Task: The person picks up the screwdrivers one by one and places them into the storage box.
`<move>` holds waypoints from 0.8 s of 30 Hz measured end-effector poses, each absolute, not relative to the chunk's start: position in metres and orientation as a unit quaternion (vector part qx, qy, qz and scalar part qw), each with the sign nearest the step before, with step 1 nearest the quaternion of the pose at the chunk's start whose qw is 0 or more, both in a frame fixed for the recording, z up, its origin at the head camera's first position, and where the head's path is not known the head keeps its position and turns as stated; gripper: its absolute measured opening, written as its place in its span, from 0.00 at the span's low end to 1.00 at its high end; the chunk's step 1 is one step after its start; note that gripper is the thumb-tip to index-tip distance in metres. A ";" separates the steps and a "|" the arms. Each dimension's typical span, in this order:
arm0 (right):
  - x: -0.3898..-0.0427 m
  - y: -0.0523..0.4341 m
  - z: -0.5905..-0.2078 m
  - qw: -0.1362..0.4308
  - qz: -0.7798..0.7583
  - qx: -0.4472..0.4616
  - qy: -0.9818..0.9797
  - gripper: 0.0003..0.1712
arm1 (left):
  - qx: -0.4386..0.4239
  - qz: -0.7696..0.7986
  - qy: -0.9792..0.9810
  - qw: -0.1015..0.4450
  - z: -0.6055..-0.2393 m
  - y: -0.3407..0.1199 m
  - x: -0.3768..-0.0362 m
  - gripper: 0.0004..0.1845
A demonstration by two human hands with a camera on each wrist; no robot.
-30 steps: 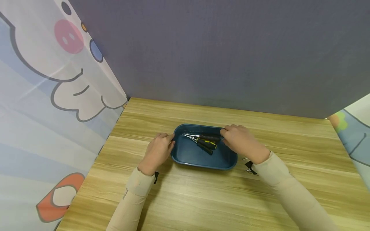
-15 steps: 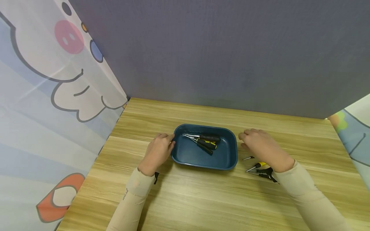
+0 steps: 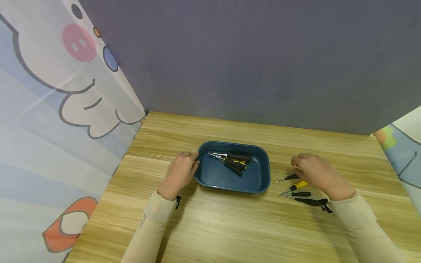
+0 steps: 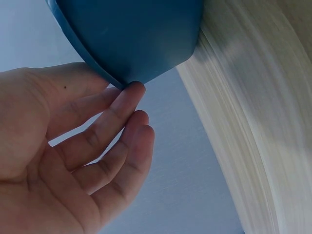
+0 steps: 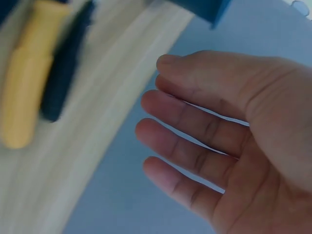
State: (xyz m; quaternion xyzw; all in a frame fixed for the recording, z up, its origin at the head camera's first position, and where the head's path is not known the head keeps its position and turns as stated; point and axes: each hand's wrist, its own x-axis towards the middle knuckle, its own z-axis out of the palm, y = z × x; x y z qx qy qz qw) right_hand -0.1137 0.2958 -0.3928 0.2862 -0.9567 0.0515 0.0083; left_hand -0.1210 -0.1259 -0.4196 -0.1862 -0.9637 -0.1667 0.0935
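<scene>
Our left hand [image 3: 179, 173] rests relaxed fingers against the blue tray [image 3: 254, 182]; our right hand [image 3: 315, 173] hovers loose-fingered over the screwdrivers [image 3: 297, 185], sleeve print unreadable.

Right hand [image 5: 243, 141] fingers relaxed and empty, blurred yellow handle [image 5: 24, 92] beside dark handle [image 5: 66, 73] on wood

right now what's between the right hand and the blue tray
In the head view, bare wooden table and the tip of a small black screwdriver lie between the right hand and the blue plastic tray.
</scene>
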 end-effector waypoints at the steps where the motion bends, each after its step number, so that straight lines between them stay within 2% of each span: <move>1: -0.113 0.299 -0.396 0.009 0.054 0.287 -0.956 0.11 | -0.187 -0.166 -0.964 0.094 -0.420 -0.126 -0.121 0.15; 4: -0.112 0.309 -0.406 0.016 0.062 0.292 -0.954 0.10 | -0.187 -0.166 -0.964 0.093 -0.419 -0.126 -0.121 0.15; 11: -0.111 0.321 -0.422 -0.013 0.083 0.275 -0.958 0.11 | -0.185 -0.166 -0.965 0.089 -0.418 -0.126 -0.120 0.15; 24: -0.113 0.320 -0.431 -0.037 0.079 0.268 -0.960 0.13 | -0.189 -0.165 -0.963 0.096 -0.420 -0.126 -0.121 0.14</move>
